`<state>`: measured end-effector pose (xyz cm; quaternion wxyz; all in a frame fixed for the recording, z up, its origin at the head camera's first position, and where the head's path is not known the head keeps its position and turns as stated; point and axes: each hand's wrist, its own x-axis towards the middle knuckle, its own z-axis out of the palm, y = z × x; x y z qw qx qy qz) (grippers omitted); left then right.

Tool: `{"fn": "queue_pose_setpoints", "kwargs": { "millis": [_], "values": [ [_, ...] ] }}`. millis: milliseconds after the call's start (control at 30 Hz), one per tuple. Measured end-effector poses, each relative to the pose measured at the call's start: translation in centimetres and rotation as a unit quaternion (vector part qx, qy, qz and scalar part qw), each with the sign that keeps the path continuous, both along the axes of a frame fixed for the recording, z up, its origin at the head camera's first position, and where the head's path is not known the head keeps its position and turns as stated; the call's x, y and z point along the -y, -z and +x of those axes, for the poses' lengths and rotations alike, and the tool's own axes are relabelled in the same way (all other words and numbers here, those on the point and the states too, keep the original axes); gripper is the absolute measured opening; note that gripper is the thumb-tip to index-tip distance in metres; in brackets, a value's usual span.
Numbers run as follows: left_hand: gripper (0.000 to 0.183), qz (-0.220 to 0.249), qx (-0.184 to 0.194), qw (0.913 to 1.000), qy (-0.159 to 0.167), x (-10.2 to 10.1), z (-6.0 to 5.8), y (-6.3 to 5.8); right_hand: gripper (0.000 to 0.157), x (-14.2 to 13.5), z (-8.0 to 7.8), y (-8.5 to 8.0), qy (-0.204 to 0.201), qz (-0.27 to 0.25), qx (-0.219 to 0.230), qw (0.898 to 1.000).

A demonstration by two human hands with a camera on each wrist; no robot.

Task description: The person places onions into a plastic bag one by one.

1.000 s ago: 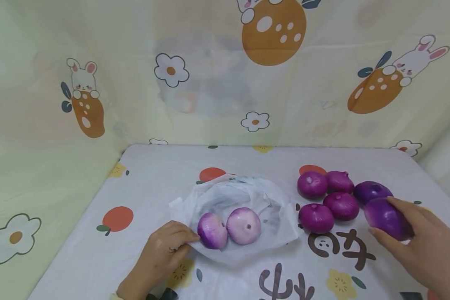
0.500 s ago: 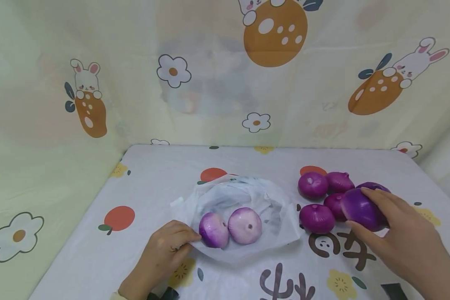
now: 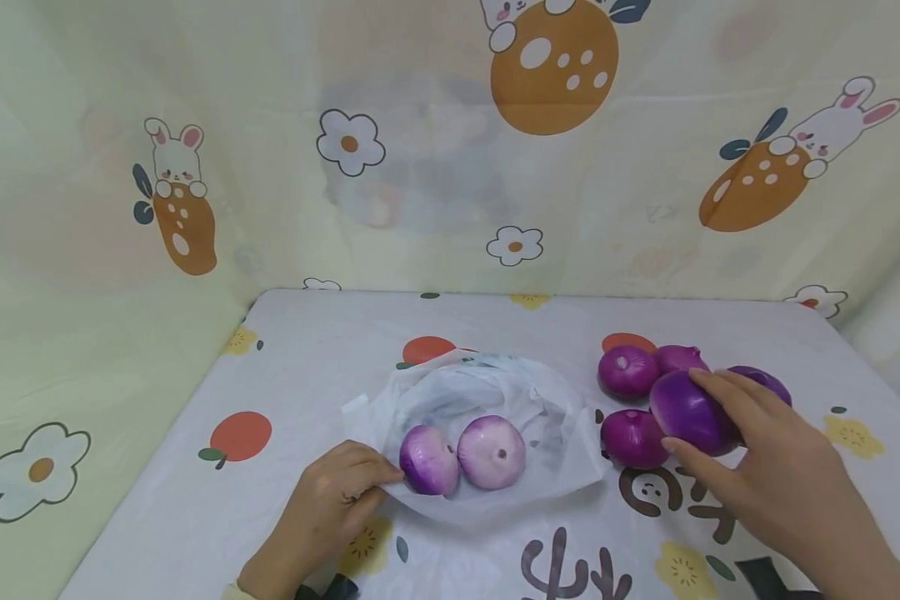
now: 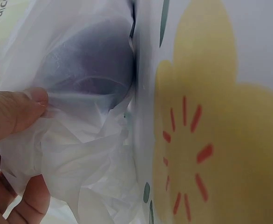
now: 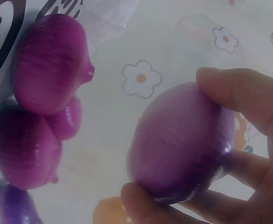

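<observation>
In the head view, my left hand [image 3: 326,504] pinches the near left edge of a thin white plastic bag [image 3: 566,450]. Two pale purple onions [image 3: 491,452] lie side by side in the bag's open mouth. The left wrist view shows one onion [image 4: 90,60] dimly through the film, beside my thumb. My right hand [image 3: 783,475] grips a purple onion [image 3: 686,412], raised above the table, thumb on one side and fingers round the other. Close behind and below it sit several magenta onions [image 3: 628,372], partly covered by the held one.
A darker purple onion [image 3: 767,381] sits behind my right hand, half hidden. The table wears a white printed cloth [image 3: 307,358], with a patterned curtain [image 3: 420,200] behind it. A black strap [image 3: 767,577] shows near my right wrist.
My right hand has carried the purple onion leftward over the magenta onions, from the right side of the group toward the bag. The left hand keeps its pinch on the bag's edge.
</observation>
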<state>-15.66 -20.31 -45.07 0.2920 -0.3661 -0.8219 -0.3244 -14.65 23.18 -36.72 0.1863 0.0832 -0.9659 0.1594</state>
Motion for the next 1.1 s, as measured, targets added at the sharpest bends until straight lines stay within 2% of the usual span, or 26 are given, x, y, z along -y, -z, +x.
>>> {"fn": "queue_pose_setpoints", "kwargs": {
  "millis": [333, 633, 833, 1100],
  "values": [
    [0.034, -0.003, 0.002, 1.0000, -0.003, 0.0, 0.0, -0.1, 0.087, 1.2, -0.1, -0.4, -0.040, -0.008, -0.042, 0.998],
    [0.035, -0.001, -0.004, 1.0000, -0.002, 0.0, -0.1, 0.0, 0.088, 2.3, -0.5, -0.5, -0.040, -0.007, 0.000, 0.999],
    [0.039, 0.006, -0.026, 0.9996, 0.003, -0.1, -0.2, 0.1, 0.085, 2.9, -0.5, -0.6, -0.077, -0.026, -0.043, 0.996],
    [0.037, 0.004, -0.022, 0.9997, 0.001, 0.0, -0.2, 0.2, 0.082, 4.2, -0.8, -0.6, -0.097, -0.025, -0.067, 0.993]
  ]
}}
